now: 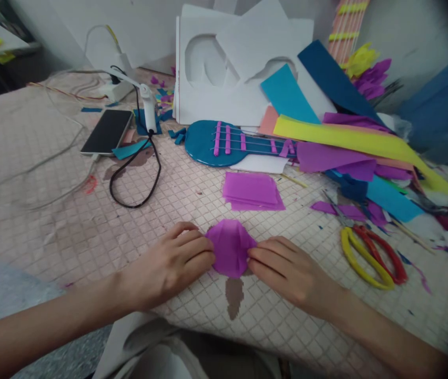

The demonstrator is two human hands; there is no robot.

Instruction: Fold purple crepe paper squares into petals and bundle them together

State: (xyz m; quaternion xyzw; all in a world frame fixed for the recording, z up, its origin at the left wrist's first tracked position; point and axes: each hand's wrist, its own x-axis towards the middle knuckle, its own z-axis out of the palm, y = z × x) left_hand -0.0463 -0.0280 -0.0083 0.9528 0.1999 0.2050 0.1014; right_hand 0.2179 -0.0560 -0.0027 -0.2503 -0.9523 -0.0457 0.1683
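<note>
A piece of purple crepe paper (230,250), rounded in outline and creased, is stretched between my two hands near the table's front edge. My left hand (180,258) pinches its left side, and my right hand (283,266) pinches its right side. The fingertips are partly hidden behind the paper's edges. Just beyond it lies a stack of purple paper squares (251,190). To the right of my right hand rest scissors (369,258) with one yellow and one red handle loop.
Behind the stack lies a blue guitar-shaped craft (216,142) with purple strips. Colored paper strips (346,137) pile up at the right. At the left are a phone (108,131), cables and a white device with a black strap (149,108). White boards (243,63) lean at the back.
</note>
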